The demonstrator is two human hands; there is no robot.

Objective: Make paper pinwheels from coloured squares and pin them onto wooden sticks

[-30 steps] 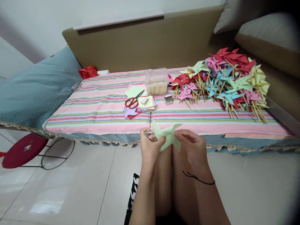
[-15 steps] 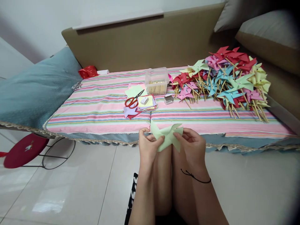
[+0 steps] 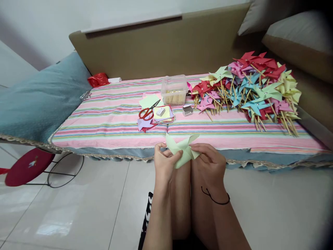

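Note:
A pale green paper pinwheel (image 3: pixel 183 149), with no stick showing, is held above my knees near the couch's front edge. My left hand (image 3: pixel 166 159) pinches its left side, the thumb lying across the folded paper near the middle. At the pinwheel's right side, the fingertips of my right hand (image 3: pixel 209 159) close on a blade. Beyond my hands lie red-handled scissors (image 3: pixel 147 113), a stack of coloured paper squares (image 3: pixel 164 119), a small white box (image 3: pixel 160 111) on the stack, and purple and red cut paper pieces (image 3: pixel 145 124).
A clear plastic box (image 3: pixel 174 91) of wooden sticks stands toward the back, with a small open box (image 3: pixel 187 110) in front. A big heap of finished pinwheels (image 3: pixel 247 88) fills the right side. A red plastic bag (image 3: pixel 98 80) lies back left; a dark red stool (image 3: pixel 30 167) stands on the floor.
My right hand has shifted slightly left and turned, its fingers now over the pinwheel's right blade. The pinwheel has tilted a little, while my left hand keeps nearly the same place.

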